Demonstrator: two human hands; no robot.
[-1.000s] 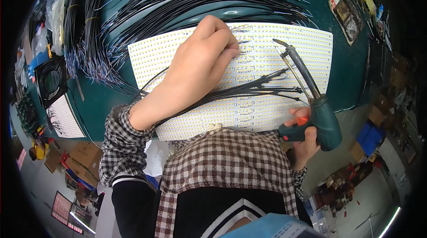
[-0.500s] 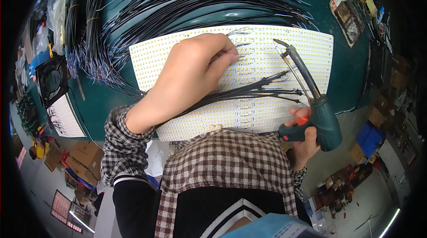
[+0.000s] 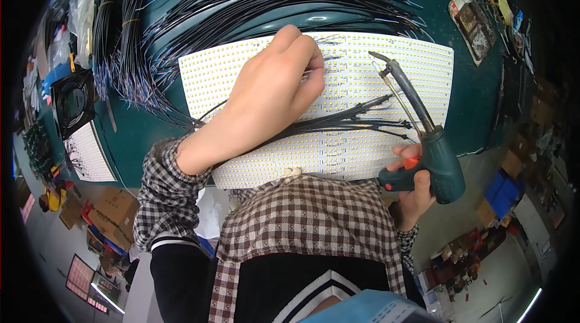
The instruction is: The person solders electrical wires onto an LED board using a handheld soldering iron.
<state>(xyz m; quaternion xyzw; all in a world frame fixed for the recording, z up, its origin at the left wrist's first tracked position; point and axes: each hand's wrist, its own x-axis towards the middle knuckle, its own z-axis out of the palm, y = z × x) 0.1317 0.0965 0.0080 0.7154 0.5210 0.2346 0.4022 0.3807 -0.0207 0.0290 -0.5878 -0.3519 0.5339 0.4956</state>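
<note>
A white LED panel (image 3: 417, 63) with rows of small yellow chips lies across the table in front of me. Over its middle, my left hand (image 3: 272, 84) is closed in a pinch at the printed strip. A thin black wire (image 3: 214, 109) runs under that hand and seems to end between the fingertips, which are partly hidden. In my right hand (image 3: 414, 193) is a green soldering gun (image 3: 443, 166), gripped by its handle, finger at the red trigger. Its tip and thin feed tube point up over the panel's right part, apart from my left hand. Soldered black cables (image 3: 338, 122) fan out below my left hand.
Long bundles of black wires (image 3: 254, 6) lie behind the panel and hang together at the left (image 3: 130, 33). A black square fan (image 3: 72, 104) and a smaller LED panel (image 3: 90, 154) sit at the far left. A dirty solder tray (image 3: 474, 27) lies at the back right.
My left hand has turned a little, its knuckles rising toward the panel's far edge while the fingertips stay near the same strip. The soldering gun has hardly moved.
</note>
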